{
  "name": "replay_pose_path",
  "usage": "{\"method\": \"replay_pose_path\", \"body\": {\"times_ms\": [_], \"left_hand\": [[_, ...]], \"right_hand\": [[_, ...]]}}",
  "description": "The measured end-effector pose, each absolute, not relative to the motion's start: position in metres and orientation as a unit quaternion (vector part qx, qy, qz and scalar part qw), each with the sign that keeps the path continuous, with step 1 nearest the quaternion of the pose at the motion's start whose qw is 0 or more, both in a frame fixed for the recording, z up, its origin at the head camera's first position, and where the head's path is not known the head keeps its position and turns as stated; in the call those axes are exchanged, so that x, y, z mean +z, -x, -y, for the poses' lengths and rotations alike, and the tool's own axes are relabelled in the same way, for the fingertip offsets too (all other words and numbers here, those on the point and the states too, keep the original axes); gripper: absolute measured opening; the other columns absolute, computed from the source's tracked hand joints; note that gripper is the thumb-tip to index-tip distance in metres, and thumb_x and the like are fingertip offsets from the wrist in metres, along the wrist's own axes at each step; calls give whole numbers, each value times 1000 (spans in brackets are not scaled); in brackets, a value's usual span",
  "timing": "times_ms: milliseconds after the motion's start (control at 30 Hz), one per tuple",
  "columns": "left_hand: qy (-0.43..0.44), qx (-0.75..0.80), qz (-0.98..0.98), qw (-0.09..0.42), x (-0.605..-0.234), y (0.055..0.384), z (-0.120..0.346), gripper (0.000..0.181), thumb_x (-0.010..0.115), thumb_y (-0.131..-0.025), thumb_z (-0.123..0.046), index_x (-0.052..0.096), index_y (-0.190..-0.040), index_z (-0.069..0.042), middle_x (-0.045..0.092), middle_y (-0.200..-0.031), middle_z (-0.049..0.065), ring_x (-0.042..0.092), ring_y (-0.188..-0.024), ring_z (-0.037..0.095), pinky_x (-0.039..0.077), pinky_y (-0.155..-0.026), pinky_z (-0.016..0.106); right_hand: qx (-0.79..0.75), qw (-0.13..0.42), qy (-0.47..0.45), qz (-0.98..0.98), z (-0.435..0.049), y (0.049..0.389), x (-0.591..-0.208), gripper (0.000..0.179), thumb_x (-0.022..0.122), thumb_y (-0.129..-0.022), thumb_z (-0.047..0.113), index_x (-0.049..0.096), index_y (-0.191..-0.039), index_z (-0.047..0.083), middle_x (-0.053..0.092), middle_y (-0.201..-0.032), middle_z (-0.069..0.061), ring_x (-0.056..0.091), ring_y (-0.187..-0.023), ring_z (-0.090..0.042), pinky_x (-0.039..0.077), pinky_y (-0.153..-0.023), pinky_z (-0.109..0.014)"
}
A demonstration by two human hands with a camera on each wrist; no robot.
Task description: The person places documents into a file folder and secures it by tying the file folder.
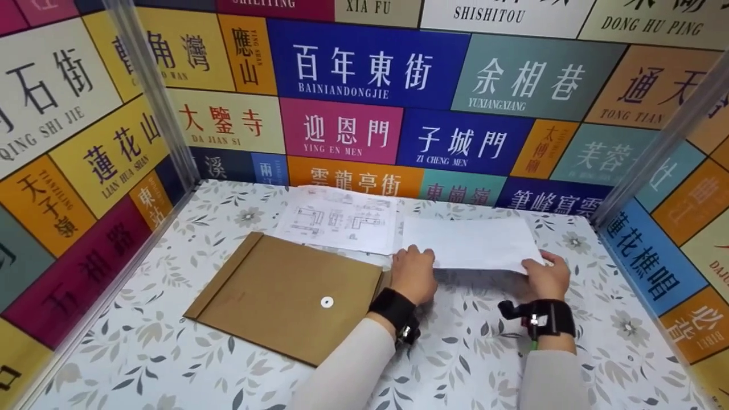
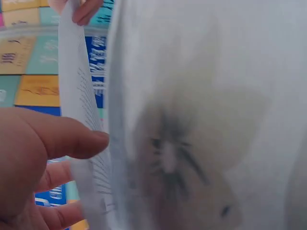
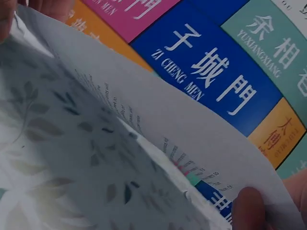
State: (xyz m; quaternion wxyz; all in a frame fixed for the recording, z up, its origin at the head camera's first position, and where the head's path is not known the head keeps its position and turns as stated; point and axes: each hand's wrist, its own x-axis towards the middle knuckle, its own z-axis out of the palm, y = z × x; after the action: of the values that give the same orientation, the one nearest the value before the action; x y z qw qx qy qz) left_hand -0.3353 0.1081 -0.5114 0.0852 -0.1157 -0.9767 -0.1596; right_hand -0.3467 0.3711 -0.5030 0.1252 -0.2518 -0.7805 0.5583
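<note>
A white sheet of paper [image 1: 472,242] is held up by both hands over the table, its blank side showing in the head view. My left hand [image 1: 414,276] pinches its left end; in the left wrist view the thumb [image 2: 86,141] lies in front of the sheet and other fingers behind. At the opposite end, my right hand [image 1: 548,276] pinches the lower right corner, with the thumb [image 3: 248,211] on the near face. Lines of print run along that face of the paper [image 3: 144,91] in the right wrist view.
A brown paper envelope [image 1: 285,290] with a white round button [image 1: 326,302] lies left of my left hand. Behind it is a sheet with printed drawings [image 1: 342,222]. The floral-covered table [image 1: 472,364] is bounded by walls of colourful sign panels [image 1: 364,68].
</note>
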Motion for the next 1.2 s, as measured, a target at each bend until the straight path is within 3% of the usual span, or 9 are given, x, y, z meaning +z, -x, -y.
{"method": "replay_pose_path", "body": {"times_ms": [133, 267, 333, 533, 733, 833, 967, 1067, 1200], "left_hand": [[185, -193, 949, 167, -489, 319, -97, 33, 77, -83, -9, 73, -116, -16, 66, -115, 8, 60, -110, 29, 44, -105, 46], [265, -225, 898, 268, -467, 306, -59, 33, 76, -86, -3, 72, -117, -13, 66, -130, 12, 57, -128, 32, 35, -119, 53], [291, -242, 873, 308, -457, 302, -37, 37, 77, -85, -1, 70, -121, -10, 64, -135, 15, 54, -133, 34, 33, -121, 50], [246, -294, 837, 391, -446, 292, 13, 69, 85, -77, 1, 58, -139, -6, 52, -147, 19, 48, -138, 34, 38, -119, 41], [206, -281, 820, 455, -457, 288, 40, 90, 93, -75, -5, 46, -151, -6, 41, -154, 26, 43, -142, 43, 40, -116, 50], [232, -250, 804, 487, -458, 290, 46, 82, 93, -77, -15, 52, -147, -8, 45, -152, 27, 43, -142, 49, 39, -116, 57], [293, -222, 770, 522, -462, 294, 47, 55, 84, -84, -21, 64, -133, -9, 59, -139, 23, 50, -136, 48, 37, -114, 65], [336, -196, 755, 528, -465, 294, 41, 32, 72, -90, -16, 68, -121, -9, 66, -126, 18, 57, -130, 43, 39, -111, 67], [369, -176, 735, 541, -469, 293, 31, 19, 64, -88, -3, 68, -106, -9, 69, -110, 12, 65, -116, 36, 50, -103, 59]], "right_hand": [[664, 167, 239, 689, -371, 334, -468, 54, 63, -92, -1, 47, -144, 0, 55, -116, -12, 63, -79, -8, 57, -68, -23], [748, 182, 204, 605, -360, 319, -439, 48, 59, -95, -8, 46, -139, 7, 52, -128, -10, 66, -93, -12, 60, -73, -25], [766, 191, 184, 585, -357, 312, -427, 46, 58, -97, -9, 48, -137, 9, 52, -132, -11, 65, -100, -14, 60, -73, -25], [810, 185, 109, 545, -356, 296, -399, 42, 57, -97, -13, 48, -131, 10, 63, -123, -8, 72, -94, -15, 62, -70, -28], [804, 143, 59, 574, -339, 286, -394, 43, 59, -98, -12, 44, -134, 6, 75, -101, -1, 76, -80, -18, 62, -67, -30], [782, 119, 37, 611, -331, 284, -394, 44, 60, -99, -9, 43, -137, 6, 75, -101, 1, 76, -81, -18, 62, -68, -29], [756, 89, 15, 648, -327, 283, -393, 45, 61, -99, -7, 42, -139, 6, 74, -104, 1, 76, -85, -18, 62, -72, -30], [746, 72, 11, 662, -329, 281, -393, 45, 60, -100, -6, 42, -139, 7, 74, -103, 1, 76, -86, -18, 62, -74, -30], [751, 67, 19, 657, -333, 276, -391, 35, 57, -104, 0, 45, -135, 8, 74, -99, 1, 75, -83, -16, 62, -72, -28]]}}
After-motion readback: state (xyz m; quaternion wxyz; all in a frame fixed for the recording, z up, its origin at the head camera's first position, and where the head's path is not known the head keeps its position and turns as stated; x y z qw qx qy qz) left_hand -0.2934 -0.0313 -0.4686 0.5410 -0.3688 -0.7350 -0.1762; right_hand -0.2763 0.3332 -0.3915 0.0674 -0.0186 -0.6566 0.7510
